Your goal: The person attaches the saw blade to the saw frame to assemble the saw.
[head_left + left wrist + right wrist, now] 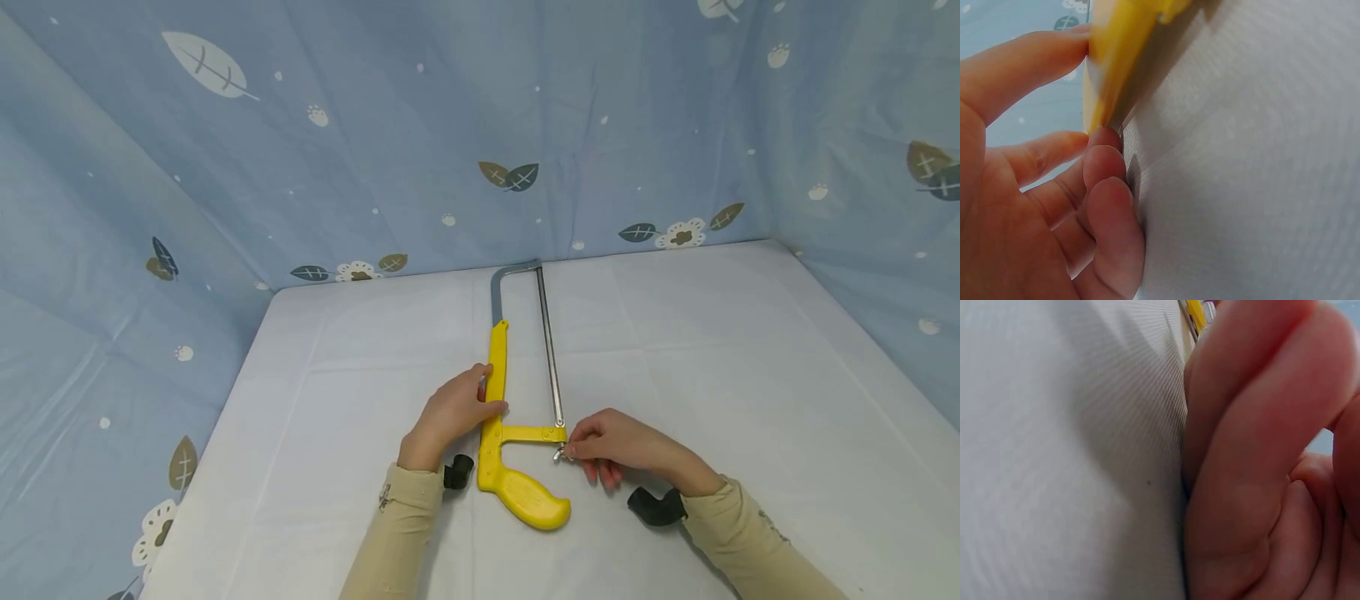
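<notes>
A hacksaw (491, 450) with a yellow frame and handle and a grey front bow lies flat on the white tabletop. Its blade (550, 346) runs along the right side. My left hand (452, 410) grips the yellow back of the frame between thumb and fingers; the left wrist view shows the yellow frame (1124, 56) between them. At the blade's near end, the fingertips of my right hand (626, 442) pinch a small metal wing nut (558, 453). Curled fingers (1260, 437) of that hand rest on the cloth in the right wrist view, hiding most of the saw.
The white cloth-covered table (360, 367) ends at a blue curtain (420, 125) with leaf prints, which stands behind and on both sides. Black camera mounts are worn at both wrists, close to the tabletop.
</notes>
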A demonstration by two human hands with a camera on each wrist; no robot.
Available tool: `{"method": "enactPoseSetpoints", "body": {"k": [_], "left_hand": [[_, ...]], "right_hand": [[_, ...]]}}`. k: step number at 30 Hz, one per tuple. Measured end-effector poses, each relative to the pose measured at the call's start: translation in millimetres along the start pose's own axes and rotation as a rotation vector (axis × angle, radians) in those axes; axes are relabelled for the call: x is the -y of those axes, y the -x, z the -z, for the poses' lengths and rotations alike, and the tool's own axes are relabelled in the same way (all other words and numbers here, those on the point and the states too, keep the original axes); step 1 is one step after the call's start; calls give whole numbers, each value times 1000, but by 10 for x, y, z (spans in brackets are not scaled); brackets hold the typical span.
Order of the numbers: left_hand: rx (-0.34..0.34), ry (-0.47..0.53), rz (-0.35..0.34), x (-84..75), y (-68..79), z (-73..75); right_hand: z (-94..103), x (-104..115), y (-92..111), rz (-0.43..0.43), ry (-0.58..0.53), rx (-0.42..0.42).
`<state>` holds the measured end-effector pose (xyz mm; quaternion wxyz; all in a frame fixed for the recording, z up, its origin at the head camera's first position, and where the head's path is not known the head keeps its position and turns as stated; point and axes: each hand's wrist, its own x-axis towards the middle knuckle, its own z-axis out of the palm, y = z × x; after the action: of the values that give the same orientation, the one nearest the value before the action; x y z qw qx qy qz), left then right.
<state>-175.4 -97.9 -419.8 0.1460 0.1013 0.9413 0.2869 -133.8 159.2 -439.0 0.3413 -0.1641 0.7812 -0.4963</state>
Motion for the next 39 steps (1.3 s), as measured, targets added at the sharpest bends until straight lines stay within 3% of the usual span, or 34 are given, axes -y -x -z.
{"method": "enactPoseSetpoints", "body": {"k": [10, 30, 39], "left_hand": [[6, -10, 10, -10, -8, 0], [-11, -59, 9, -48, 16, -1], [-15, -30, 12, -50, 38, -12]], "right_hand": [[0, -6, 2, -9, -40, -1], [-43, 26, -3, -28, 7, -12], [-51, 16, -4, -37, 1, -12]]}}
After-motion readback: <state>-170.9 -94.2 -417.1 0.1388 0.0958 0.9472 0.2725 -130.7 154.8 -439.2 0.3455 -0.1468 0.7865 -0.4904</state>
